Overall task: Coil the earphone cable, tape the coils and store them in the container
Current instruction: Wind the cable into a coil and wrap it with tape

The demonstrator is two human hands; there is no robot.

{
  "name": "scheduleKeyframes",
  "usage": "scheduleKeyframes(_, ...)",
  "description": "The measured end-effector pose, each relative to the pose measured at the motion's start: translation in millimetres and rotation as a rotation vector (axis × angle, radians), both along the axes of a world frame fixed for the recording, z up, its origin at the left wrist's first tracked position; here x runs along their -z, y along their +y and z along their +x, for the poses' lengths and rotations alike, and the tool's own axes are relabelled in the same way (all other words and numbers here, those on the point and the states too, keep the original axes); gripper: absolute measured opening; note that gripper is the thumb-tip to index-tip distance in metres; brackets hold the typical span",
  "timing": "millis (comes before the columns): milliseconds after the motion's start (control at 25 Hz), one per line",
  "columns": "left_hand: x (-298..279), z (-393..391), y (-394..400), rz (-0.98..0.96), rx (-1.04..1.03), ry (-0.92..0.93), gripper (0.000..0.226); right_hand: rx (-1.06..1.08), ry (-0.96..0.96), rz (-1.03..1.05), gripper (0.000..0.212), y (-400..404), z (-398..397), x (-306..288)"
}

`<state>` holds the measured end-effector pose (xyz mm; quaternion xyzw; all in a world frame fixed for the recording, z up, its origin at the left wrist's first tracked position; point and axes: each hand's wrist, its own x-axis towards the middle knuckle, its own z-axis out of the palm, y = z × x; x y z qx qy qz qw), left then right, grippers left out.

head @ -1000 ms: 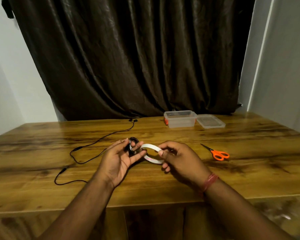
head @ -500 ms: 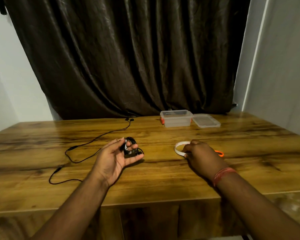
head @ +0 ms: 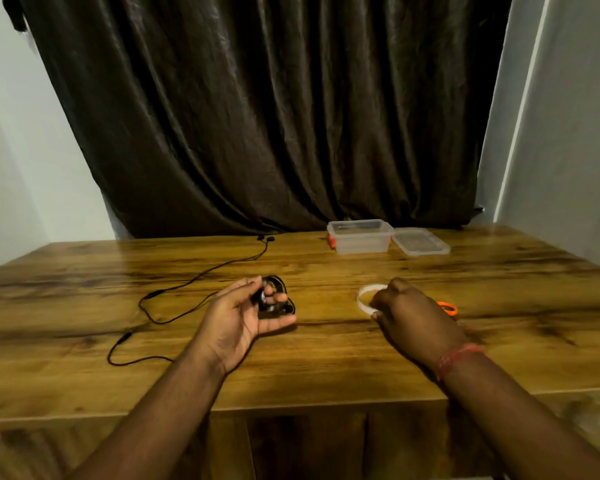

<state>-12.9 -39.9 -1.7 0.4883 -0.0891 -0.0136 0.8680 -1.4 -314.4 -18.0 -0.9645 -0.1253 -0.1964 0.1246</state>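
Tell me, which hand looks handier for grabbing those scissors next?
Right, probably. The right hand sits at the tape roll, just beside the orange scissors, which peek out behind it. The left hand grips the coiled cable and lies farther away.

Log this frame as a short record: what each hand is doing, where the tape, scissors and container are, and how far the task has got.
left hand: holds the coiled earphone cable just above the table
right hand: over the tape roll, grip unclear
scissors: orange handles showing behind the right hand, rest hidden
container: open, at the far edge, lid lying beside it
second earphone cable: uncoiled, left of the hands
stage: one coil in hand, not yet stored
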Motion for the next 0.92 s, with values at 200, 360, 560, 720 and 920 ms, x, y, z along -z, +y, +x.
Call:
scheduleKeyframes(200, 3, 1, -2, 0.082, 0.065, -0.035, 0.011, -0.263, -0.003, 0.582, 0.012, 53, -16, -8)
scheduleKeyframes(360, 11, 0, -5, 0.231, 0.125, -0.089, 0.011, -0.502, 0.293, 0.975, 0.014, 95, -18, -5)
scheduleKeyframes(560, 17, 0, -12, 0.393, 0.127, -0.143, 0.013, -0.552, 0.389, 1.092, 0.016, 90, -16, -1)
scheduleKeyframes(720, 17, -4, -15, 0.446, 0.15, -0.172, 0.013, -0.605, 0.489, 1.203, 0.011, 85, -18, -1)
scheduleKeyframes(920, 14, -9, -17, 0.458, 0.151, -0.173, 0.015, -0.658, 0.625, 1.375, 0.012, 78, -19, -4)
